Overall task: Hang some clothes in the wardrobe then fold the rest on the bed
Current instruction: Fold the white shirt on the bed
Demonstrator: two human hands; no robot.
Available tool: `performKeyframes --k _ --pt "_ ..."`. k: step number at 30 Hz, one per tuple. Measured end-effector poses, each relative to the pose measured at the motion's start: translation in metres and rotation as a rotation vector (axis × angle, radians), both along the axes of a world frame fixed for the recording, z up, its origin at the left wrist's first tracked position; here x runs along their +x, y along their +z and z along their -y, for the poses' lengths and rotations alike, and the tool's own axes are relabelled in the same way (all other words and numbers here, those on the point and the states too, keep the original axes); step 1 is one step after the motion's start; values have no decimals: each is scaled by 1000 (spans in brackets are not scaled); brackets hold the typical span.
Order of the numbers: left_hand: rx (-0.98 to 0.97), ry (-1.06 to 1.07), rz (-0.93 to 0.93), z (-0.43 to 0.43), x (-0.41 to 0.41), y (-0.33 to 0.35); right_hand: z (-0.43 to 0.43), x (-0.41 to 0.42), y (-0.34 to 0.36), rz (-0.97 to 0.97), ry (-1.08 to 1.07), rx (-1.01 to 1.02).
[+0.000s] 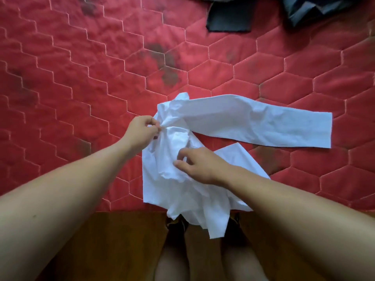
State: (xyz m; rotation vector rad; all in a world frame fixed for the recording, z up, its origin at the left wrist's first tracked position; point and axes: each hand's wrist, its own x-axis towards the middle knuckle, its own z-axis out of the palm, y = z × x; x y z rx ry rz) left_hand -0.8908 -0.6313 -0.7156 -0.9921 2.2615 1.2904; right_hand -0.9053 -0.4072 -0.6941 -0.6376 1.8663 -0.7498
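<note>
- White shirt (162, 189): crumpled, on near edge of red quilted mattress (60, 88), about mid-width in scene.
- Shirt hem: draped over near mattress edge, hanging down in front of wooden floor (101, 246).
- One long sleeve (263, 122): laid out flat to the right, cuff end furthest right, resting on mattress.
- Second white panel: jutting right from under right forearm, flat on mattress, just near of the sleeve, a strip of red between the two.
- Left hand (141, 131): fingers curled tight, thumb and fingertips pinching a fold at shirt's far left edge; cloth gathered into creases at the pinch.
- Right hand (200, 165): back up, lying on crumpled middle of shirt; thumb and forefinger bent and apart, other fingers curled down onto cloth. Cannot tell whether any cloth gripped.
- Hands near each other, left one further away and to the left.
- Dark garments (227, 19): at far right of mattress, well apart from shirt, partly cut off by top edge of view.
- Mattress: hexagon stitching, several dark blotches (168, 63) far of the shirt.
- Bare legs (172, 264): at near edge of view, below hanging hem.
</note>
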Motion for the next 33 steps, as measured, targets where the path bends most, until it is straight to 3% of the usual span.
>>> performKeyframes --k 2,4,7,10,13,17,20,23,26,29,33 --pt "88 49 -1 2 9 -3 10 -17 -12 -118 -179 56" --pt "129 -2 7 3 11 -9 20 -42 -26 -388 -329 101" --pt "49 -312 9 0 12 -22 40 -81 -39 -690 -276 102" --pt "-97 -555 38 -13 19 -35 60 -106 -50 -625 2 282" --pt "-25 -611 76 -24 35 -38 65 -102 -54 -438 120 424" --pt "-19 -555 -5 -16 43 -24 54 -85 -33 -525 87 312" --pt "-57 -330 -154 -3 27 11 55 -90 20 -485 -29 125" --pt "193 -136 -186 -1 3 73 69 -108 98 -471 -96 46" --pt "414 -140 -153 -12 -6 143 83 -130 187 -448 -225 15" --pt "347 -201 -254 -23 -8 201 91 -144 281 -391 -392 -28" --pt "299 -38 -417 -19 -21 294 88 -154 403 -456 -473 5"
